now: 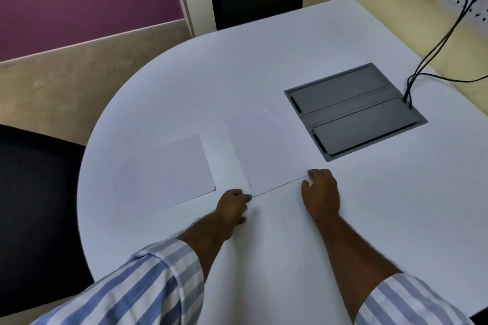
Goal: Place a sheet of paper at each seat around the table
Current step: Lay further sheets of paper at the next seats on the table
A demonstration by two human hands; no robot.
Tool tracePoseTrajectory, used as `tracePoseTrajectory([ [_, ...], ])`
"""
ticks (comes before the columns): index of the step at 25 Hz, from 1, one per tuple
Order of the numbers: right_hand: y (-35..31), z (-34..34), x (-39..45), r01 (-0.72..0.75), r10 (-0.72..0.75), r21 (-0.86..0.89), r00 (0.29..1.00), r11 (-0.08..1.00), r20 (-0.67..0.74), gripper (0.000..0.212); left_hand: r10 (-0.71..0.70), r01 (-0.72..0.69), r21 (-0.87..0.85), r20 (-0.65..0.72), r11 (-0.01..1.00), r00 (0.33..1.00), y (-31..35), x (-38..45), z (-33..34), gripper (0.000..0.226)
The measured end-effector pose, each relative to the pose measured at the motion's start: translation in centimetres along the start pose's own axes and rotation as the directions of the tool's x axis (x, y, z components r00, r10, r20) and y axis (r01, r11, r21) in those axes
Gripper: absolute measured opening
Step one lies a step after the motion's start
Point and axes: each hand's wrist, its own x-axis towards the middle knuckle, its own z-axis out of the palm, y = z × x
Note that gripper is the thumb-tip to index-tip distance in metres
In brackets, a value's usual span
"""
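I hold my left hand point(232, 204) and right hand point(320, 187), each grip pinching the sheet point(266, 150) at its near corners; I'd slide it flat on the desk point(264, 60).

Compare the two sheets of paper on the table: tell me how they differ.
The left sheet lies alone and untouched near the black chair; the middle sheet has the left hand and right hand at its near corners. The left sheet sits nearer the table edge; the middle sheet lies beside the grey cable box. Both are blank, white and flat.
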Motion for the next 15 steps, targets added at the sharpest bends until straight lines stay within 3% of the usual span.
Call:
tracePoseTrajectory([
  [2, 0.0, 0.7, 1.0, -0.010, 0.010, -0.062, 1.000, 0.998, 0.000, 0.046, -0.037, 0.036, -0.125, -0.004, 0.992, 0.999, 0.3, 1.0, 1.5, 0.002],
  [6, -0.7, 2.3, 1.7, -0.041, 0.032, -0.254, 0.999, 0.966, -0.042, 0.061, -0.127, 0.110, -0.278, -0.044, 0.954, 0.991, 0.8, 2.2, 3.3, 0.020],
  [11, -0.6, 3.2, 1.5, -0.100, 0.084, -0.169, 0.992, 0.981, -0.098, 0.057, -0.123, 0.096, -0.314, -0.065, 0.944, 0.990, 1.7, 2.8, 4.2, 0.021],
  [15, -1.1, 3.3, 1.1, -0.141, 0.132, -0.083, 0.986, 0.987, -0.104, 0.050, -0.042, 0.011, -0.231, -0.132, 0.973, 0.990, 2.2, 3.3, 5.1, 0.008],
])
